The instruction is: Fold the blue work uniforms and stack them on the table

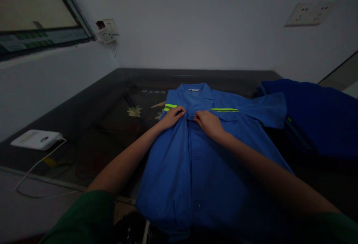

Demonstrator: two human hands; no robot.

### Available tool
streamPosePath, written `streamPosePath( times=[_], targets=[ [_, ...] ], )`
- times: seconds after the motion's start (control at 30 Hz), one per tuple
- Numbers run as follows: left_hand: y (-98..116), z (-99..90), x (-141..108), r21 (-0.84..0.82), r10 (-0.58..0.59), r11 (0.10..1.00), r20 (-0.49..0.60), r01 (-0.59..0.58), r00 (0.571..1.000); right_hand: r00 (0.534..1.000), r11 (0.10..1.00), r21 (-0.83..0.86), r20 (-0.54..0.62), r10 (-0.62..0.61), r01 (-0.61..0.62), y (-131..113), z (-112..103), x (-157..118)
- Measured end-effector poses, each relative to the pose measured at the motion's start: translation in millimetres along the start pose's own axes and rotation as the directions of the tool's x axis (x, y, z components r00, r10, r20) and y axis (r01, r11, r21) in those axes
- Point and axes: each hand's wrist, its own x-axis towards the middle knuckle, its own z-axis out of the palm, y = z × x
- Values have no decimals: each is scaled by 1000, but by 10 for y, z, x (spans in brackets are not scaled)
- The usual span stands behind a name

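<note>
A blue short-sleeved work shirt (229, 150) with yellow-green reflective strips lies front up, collar away from me. Its left side is folded inward; the right sleeve stretches out flat. My left hand (173, 117) pinches the cloth near the left reflective strip, fingertips closed on a fold. Just across from it, my right hand (208, 122) grips the cloth beside the front opening, thumb and fingers together. Buttons show down the placket below both hands. The shirt's lower end drops out of view at the bottom.
A dark glossy table (106, 124) with printed flowers and lettering bears the shirt. Dark blue folded cloth (321, 117) is piled at the right. On the left lies a white device (37, 139) with a cable. Walls with sockets (310, 13) stand behind, and a window is upper left.
</note>
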Motion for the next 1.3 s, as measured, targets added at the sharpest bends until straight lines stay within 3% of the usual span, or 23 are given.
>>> streamPosePath(
  times=[0.17,0.33,0.47,0.6,0.8,1.13,1.3],
  targets=[
    [25,1,-2,-6,-15,1000,-4,15,1000,988,974,-185,-56,-147,135,36,-9,20],
    [38,4,-2,3,-49,999,-20,49,999,962,958,-161,-101,-254,236,215,140,105],
    [23,30,7,31,-42,999,-35,43,999,936,934,-118,-67,-346,337,359,195,146],
    [-4,58,13,52,-27,998,-57,30,998,930,917,-172,-18,-367,359,337,167,110],
    [-29,83,33,85,-47,995,-54,52,997,939,931,-172,-63,-338,323,106,121,27],
    [-5,210,-33,377,-127,913,-92,153,988,945,912,-245,71,-320,328,-7,77,-126],
    [75,219,-52,461,-129,875,-71,147,989,949,913,-258,74,-306,315,-50,94,-231]
  ],
)
